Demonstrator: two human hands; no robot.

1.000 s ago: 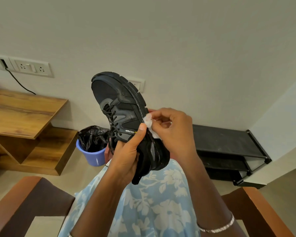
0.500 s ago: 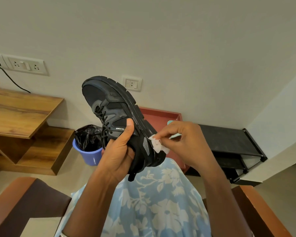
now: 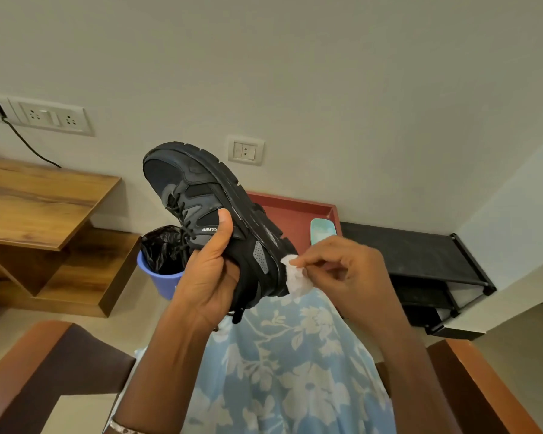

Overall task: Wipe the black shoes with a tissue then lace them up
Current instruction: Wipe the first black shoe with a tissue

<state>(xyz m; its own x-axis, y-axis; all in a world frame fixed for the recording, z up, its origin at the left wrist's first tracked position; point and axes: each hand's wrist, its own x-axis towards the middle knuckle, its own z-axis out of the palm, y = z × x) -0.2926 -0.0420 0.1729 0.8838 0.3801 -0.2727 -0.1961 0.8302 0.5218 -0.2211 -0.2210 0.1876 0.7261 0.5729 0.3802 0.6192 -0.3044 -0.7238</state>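
A black shoe (image 3: 201, 195) is held up in front of me, toe pointing up and left, sole facing right, laces loose on its left side. My left hand (image 3: 209, 274) grips it around the heel and ankle, thumb pressed on the side near the white logo. My right hand (image 3: 342, 270) pinches a crumpled white tissue (image 3: 297, 278) against the heel end of the sole. Only one shoe is in sight.
A blue bin (image 3: 160, 277) with a black liner stands on the floor behind the shoe. A wooden shelf unit (image 3: 44, 214) is at the left, a red tray (image 3: 295, 214) and a black shoe rack (image 3: 420, 261) at the right. Brown chair arms (image 3: 29, 371) flank my lap.
My right hand slid the tissue from the middle of the sole's edge down to the heel. The shoe has dropped lower and tilted a little.
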